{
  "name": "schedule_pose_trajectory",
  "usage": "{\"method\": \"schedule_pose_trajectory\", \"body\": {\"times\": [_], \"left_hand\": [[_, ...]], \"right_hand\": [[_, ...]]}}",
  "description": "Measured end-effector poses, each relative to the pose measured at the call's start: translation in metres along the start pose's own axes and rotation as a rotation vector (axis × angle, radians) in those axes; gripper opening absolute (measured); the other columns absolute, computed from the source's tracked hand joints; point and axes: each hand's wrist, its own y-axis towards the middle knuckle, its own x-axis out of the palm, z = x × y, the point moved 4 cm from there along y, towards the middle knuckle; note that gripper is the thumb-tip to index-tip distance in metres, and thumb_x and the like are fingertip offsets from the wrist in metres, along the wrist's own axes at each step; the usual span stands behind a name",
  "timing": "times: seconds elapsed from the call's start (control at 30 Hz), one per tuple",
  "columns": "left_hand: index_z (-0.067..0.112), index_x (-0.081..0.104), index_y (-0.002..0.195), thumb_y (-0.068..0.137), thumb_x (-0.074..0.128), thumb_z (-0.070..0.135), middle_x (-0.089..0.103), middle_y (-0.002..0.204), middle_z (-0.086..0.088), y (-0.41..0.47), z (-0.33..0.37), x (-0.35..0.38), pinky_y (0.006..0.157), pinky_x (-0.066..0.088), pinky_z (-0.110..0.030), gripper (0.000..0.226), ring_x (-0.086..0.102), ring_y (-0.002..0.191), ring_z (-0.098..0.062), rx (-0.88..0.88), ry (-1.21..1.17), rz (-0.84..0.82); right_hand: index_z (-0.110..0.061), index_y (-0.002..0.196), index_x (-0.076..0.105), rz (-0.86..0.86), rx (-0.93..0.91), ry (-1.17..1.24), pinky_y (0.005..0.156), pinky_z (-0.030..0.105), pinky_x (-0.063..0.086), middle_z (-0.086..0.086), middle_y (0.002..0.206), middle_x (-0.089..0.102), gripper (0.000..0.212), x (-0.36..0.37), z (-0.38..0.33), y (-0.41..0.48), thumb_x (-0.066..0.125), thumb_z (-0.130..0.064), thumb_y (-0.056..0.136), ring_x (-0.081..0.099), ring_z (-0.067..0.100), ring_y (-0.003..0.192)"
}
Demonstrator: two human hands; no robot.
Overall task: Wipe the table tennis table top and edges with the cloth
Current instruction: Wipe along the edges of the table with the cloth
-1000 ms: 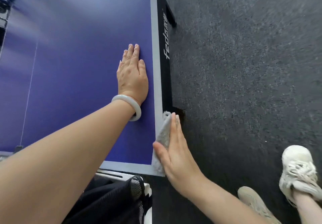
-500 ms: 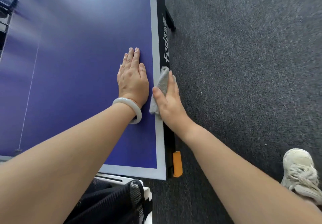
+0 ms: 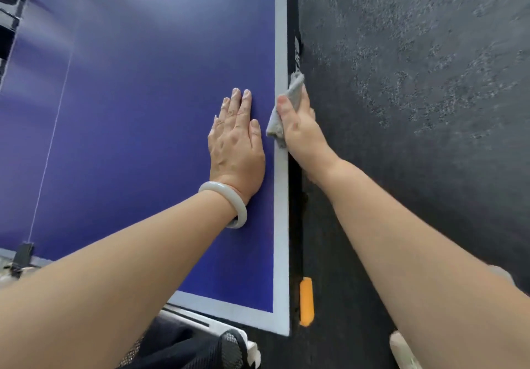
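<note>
The right hand (image 3: 298, 127) pinches the cloth (image 3: 295, 86) over the table (image 3: 143, 110) edge, thumb on top, fingers curled down the side. Cloth sticks out beyond the fingertips and behind the thumb. Just left of it, the left hand (image 3: 235, 139) lies flat on the top, fingers straight. The cloth looks soft, light and limp. It likely bunches unless gripped mid-fold, wrapped round the edge.
</note>
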Motion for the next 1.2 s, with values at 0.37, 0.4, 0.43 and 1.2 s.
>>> {"method": "schedule_pose_trajectory", "body": {"times": [0.37,0.4,0.43,1.2], "left_hand": [[0.020,0.024,0.157,0.107,0.031,0.020,0.017,0.164,0.004,-0.001,0.005,-0.002,0.124,0.009,-0.039,0.051,0.009,0.152,-0.012,-0.025,0.024,-0.014],[0.019,0.024,0.156,0.106,0.031,0.020,0.018,0.164,0.003,-0.001,0.005,-0.003,0.123,0.010,-0.039,0.050,0.010,0.152,-0.012,-0.023,0.026,-0.014],[0.018,0.025,0.156,0.105,0.030,0.021,0.018,0.164,0.003,0.000,0.004,-0.001,0.123,0.011,-0.040,0.051,0.011,0.152,-0.013,-0.023,0.023,-0.015],[0.031,0.012,0.157,0.100,0.016,0.039,0.004,0.165,0.015,-0.001,0.002,-0.001,0.124,0.005,-0.035,0.058,-0.001,0.151,-0.001,-0.094,0.071,-0.112]], "right_hand": [[-0.052,0.146,-0.011,-0.162,0.114,-0.051,0.096,-0.004,0.015,-0.032,0.139,0.013,0.070,0.010,0.043,-0.129,0.032,-0.061,0.092,0.020,-0.030,0.119],[-0.047,0.148,-0.012,-0.152,0.114,-0.092,0.092,-0.008,0.014,-0.028,0.138,0.013,0.074,0.010,0.038,-0.122,0.031,-0.062,0.090,0.021,-0.030,0.116],[-0.040,0.152,-0.012,-0.135,0.106,-0.123,0.091,-0.010,0.013,-0.022,0.140,0.014,0.077,0.009,0.033,-0.110,0.031,-0.061,0.091,0.022,-0.026,0.117],[-0.034,0.157,-0.008,-0.158,0.237,-0.132,0.095,0.028,0.034,0.014,0.146,0.028,0.078,-0.004,-0.020,0.007,0.045,-0.048,0.101,0.043,0.029,0.131]]}}
